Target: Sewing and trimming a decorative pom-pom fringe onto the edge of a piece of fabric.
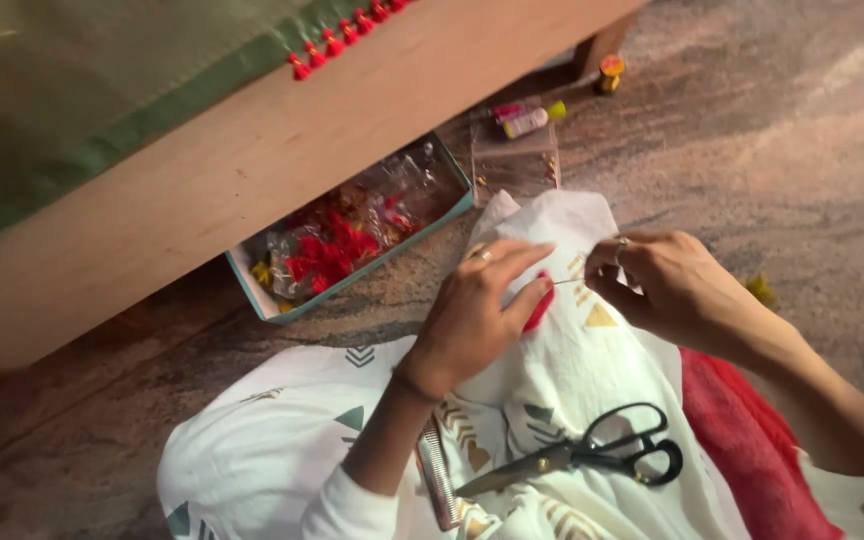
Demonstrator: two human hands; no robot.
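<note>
My left hand (480, 305) presses on white cloth (562, 370) printed with gold and teal shapes and pinches a small red piece (540, 308) against it. My right hand (664, 283) is closed on a thin needle (567, 282) that points left toward the red piece. Both hands wear a ring. Black-handled scissors (592, 455) lie shut on the cloth in my lap, below the hands. A comb-like strip (436, 478) lies by my left forearm.
A shallow teal box (262, 300) with red bits in clear bags sits on the stone floor under a wooden bed edge (252, 170). Clear packets (512, 160), small bottles (527, 120) and a thread spool (609, 72) lie beyond. Red fabric (742, 440) lies at my right.
</note>
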